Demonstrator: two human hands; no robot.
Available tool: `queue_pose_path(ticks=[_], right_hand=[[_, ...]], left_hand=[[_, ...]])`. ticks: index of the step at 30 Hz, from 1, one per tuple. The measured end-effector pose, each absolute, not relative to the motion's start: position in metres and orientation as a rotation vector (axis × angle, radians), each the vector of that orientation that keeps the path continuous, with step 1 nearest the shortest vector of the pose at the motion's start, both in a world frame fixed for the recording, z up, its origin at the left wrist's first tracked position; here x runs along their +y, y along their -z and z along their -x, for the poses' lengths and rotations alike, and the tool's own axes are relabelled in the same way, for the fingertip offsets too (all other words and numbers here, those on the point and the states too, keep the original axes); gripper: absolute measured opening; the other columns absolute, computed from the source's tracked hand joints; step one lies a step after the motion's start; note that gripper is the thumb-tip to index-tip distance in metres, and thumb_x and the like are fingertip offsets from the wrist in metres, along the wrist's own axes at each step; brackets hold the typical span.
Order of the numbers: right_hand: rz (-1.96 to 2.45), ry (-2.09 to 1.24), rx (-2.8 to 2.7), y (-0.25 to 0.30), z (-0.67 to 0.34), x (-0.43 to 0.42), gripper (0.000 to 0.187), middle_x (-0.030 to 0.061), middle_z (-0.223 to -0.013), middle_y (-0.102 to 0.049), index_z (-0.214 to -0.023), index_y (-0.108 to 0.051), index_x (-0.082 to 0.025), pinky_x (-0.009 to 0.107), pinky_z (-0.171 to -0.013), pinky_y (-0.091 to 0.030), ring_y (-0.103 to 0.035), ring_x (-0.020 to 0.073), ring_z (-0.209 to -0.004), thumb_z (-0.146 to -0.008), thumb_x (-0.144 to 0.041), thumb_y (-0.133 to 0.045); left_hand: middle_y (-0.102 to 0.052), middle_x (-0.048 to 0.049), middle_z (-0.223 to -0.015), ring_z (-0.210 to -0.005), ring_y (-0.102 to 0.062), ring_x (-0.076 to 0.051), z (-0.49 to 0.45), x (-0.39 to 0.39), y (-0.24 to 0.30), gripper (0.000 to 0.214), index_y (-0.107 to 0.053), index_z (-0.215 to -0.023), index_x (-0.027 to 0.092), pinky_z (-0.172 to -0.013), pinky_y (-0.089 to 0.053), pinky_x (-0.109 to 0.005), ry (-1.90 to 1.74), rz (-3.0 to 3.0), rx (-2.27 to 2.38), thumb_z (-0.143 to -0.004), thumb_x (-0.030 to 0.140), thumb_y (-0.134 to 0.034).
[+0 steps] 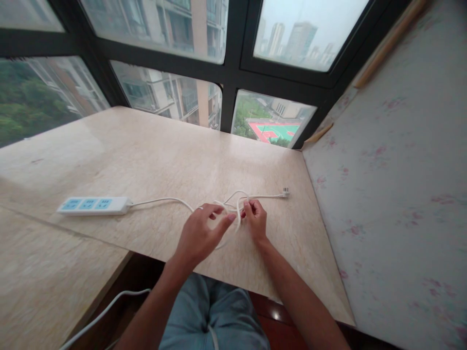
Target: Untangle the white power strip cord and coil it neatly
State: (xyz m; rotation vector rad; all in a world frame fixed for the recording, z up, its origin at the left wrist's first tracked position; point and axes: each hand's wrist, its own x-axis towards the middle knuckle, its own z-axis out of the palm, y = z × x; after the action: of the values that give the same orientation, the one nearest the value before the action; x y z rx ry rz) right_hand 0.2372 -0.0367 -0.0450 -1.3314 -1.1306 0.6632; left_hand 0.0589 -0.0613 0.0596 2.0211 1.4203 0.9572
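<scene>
A white power strip (94, 206) with blue socket faces lies on the left of the stone-patterned ledge. Its white power cord (160, 200) runs right into a loose tangle of loops between my hands. From there the cord stretches to a plug (285, 193) on the right, its metal prongs pointing up. At the tangle, my right hand (256, 217) pinches part of the cord between thumb and fingers. My left hand (203, 229), wearing a ring, is at the left side of the loops, thumb and fingers apart; its fingertips are close to the cord.
The ledge (175, 160) meets dark window frames (233, 73) at the back and a flowered wall (386, 194) on the right. Another white cable (105, 311) hangs below the front edge at lower left. My legs (215, 311) are below the ledge.
</scene>
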Motion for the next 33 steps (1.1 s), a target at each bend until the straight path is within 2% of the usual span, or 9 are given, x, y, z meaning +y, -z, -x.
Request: queue_pose_path(ticks=[3, 7, 12, 15, 18, 21, 25, 29, 33], right_hand=[[1.331, -0.653, -1.144, 0.047, -0.238, -0.036, 0.027, -0.0045, -0.059, -0.054, -0.073, -0.053, -0.020, 0.024, -0.054, -0.041, -0.051, 0.0125, -0.054, -0.087, -0.044, -0.055], [1.337, -0.661, -1.127, 0.051, -0.240, -0.035, 0.028, -0.0044, -0.059, -0.054, -0.073, -0.054, -0.020, 0.023, -0.053, -0.040, -0.049, 0.0124, -0.055, -0.087, -0.044, -0.055], [1.372, -0.648, -1.113, 0.049, -0.240, -0.033, 0.030, -0.0049, -0.056, -0.053, -0.070, -0.054, -0.020, 0.023, -0.054, -0.039, -0.048, 0.0119, -0.053, -0.087, -0.045, -0.054], [1.366, -0.672, -1.097, 0.049, -0.240, -0.032, 0.031, -0.0050, -0.056, -0.053, -0.070, -0.054, -0.020, 0.023, -0.054, -0.039, -0.048, 0.0119, -0.053, -0.086, -0.046, -0.055], [1.344, -0.696, -1.080, 0.051, -0.241, -0.032, 0.030, -0.0049, -0.057, -0.053, -0.069, -0.054, -0.020, 0.023, -0.055, -0.039, -0.049, 0.0120, -0.054, -0.086, -0.046, -0.056], [1.337, -0.708, -1.074, 0.052, -0.242, -0.031, 0.031, -0.0048, -0.059, -0.054, -0.069, -0.054, -0.020, 0.023, -0.055, -0.040, -0.050, 0.0121, -0.055, -0.085, -0.046, -0.056], [1.351, -0.696, -1.077, 0.052, -0.243, -0.030, 0.032, -0.0049, -0.056, -0.053, -0.070, -0.055, -0.019, 0.023, -0.055, -0.040, -0.050, 0.0120, -0.053, -0.085, -0.047, -0.057], [1.349, -0.737, -0.993, 0.051, -0.243, -0.029, 0.034, -0.0060, -0.052, -0.052, -0.071, -0.054, -0.019, 0.023, -0.050, -0.039, -0.048, 0.0110, -0.047, -0.084, -0.050, -0.057], [1.328, -0.757, -0.945, 0.052, -0.243, -0.028, 0.033, -0.0060, -0.051, -0.053, -0.072, -0.055, -0.019, 0.022, -0.048, -0.040, -0.049, 0.0108, -0.045, -0.084, -0.050, -0.058]], left_hand=[[-0.071, -0.0114, -0.084, -0.075, -0.065, -0.022, -0.094, -0.049, -0.059, 0.043, -0.069, -0.091, 0.015, -0.067, -0.048, -0.032, -0.661, -2.170, 1.583, -0.083, 0.056, -0.056], [-0.071, -0.0138, -0.077, -0.072, -0.067, -0.026, -0.121, -0.044, -0.051, 0.033, -0.070, -0.080, 0.015, -0.060, -0.043, -0.031, -0.367, -2.298, 1.656, -0.088, 0.041, -0.052], [-0.070, -0.0076, -0.071, -0.065, -0.064, -0.020, -0.111, -0.053, -0.042, 0.030, -0.069, -0.070, 0.019, -0.059, -0.040, -0.028, -0.492, -2.201, 1.686, -0.088, 0.030, -0.048], [-0.071, -0.0068, -0.072, -0.068, -0.065, -0.019, -0.106, -0.057, -0.037, 0.026, -0.071, -0.081, 0.018, -0.062, -0.041, -0.028, -0.553, -2.172, 1.686, -0.088, 0.033, -0.050], [-0.071, -0.0097, -0.076, -0.072, -0.066, -0.022, -0.112, -0.054, -0.031, 0.034, -0.070, -0.095, 0.016, -0.065, -0.043, -0.030, -0.519, -2.141, 1.686, -0.087, 0.044, -0.053], [-0.071, -0.0102, -0.076, -0.072, -0.066, -0.022, -0.122, -0.047, -0.027, 0.032, -0.071, -0.084, 0.016, -0.064, -0.042, -0.029, -0.480, -2.104, 1.618, -0.088, 0.043, -0.053], [-0.066, -0.0036, -0.065, -0.062, -0.059, -0.015, -0.125, -0.048, -0.028, 0.027, -0.068, -0.070, 0.016, -0.058, -0.037, -0.026, -0.616, -1.991, 1.496, -0.086, 0.032, -0.052], [-0.060, 0.0005, -0.061, -0.057, -0.052, -0.012, -0.106, -0.072, -0.032, 0.020, -0.067, -0.076, 0.017, -0.055, -0.036, -0.024, -0.806, -1.856, 1.283, -0.084, 0.030, -0.055], [-0.056, -0.0001, -0.064, -0.056, -0.049, -0.011, -0.072, -0.109, -0.034, 0.022, -0.067, -0.083, 0.018, -0.053, -0.039, -0.023, -0.862, -1.666, 1.096, -0.087, 0.036, -0.057]])
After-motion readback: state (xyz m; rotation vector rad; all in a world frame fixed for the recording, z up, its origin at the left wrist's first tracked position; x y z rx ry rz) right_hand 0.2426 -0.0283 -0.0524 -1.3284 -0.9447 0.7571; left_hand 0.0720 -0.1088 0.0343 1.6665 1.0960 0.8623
